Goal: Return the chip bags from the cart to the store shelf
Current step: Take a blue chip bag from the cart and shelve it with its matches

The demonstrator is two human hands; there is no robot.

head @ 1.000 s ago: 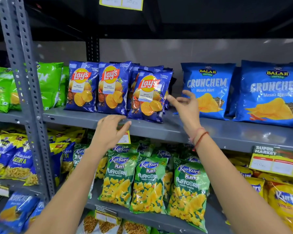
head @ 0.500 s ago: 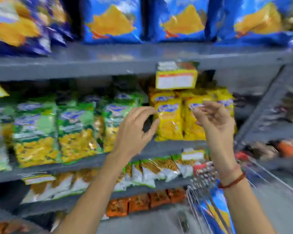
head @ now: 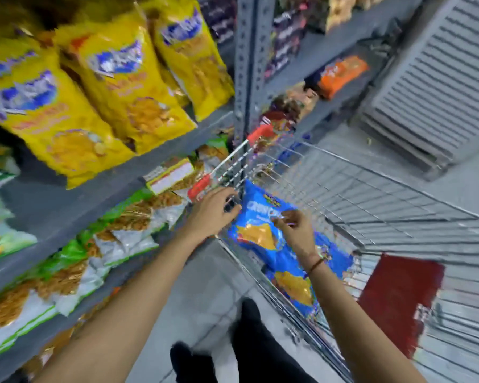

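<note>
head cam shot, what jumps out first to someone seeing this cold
Probably the bright blue chip bag lying in the wire cart at centre, with the left hand at its upper edge and the right hand over its front. Next, the big yellow snack bags standing on the grey shelf at upper left, blurred by motion.

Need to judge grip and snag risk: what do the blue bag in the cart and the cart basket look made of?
Blue chip bag: glossy plastic film, likely; printed, creased, catching highlights. Cart basket: bright metal wire, apparently plated; thin shiny rods in an open grid. Motion blur leaves finer finish unclear.
</note>
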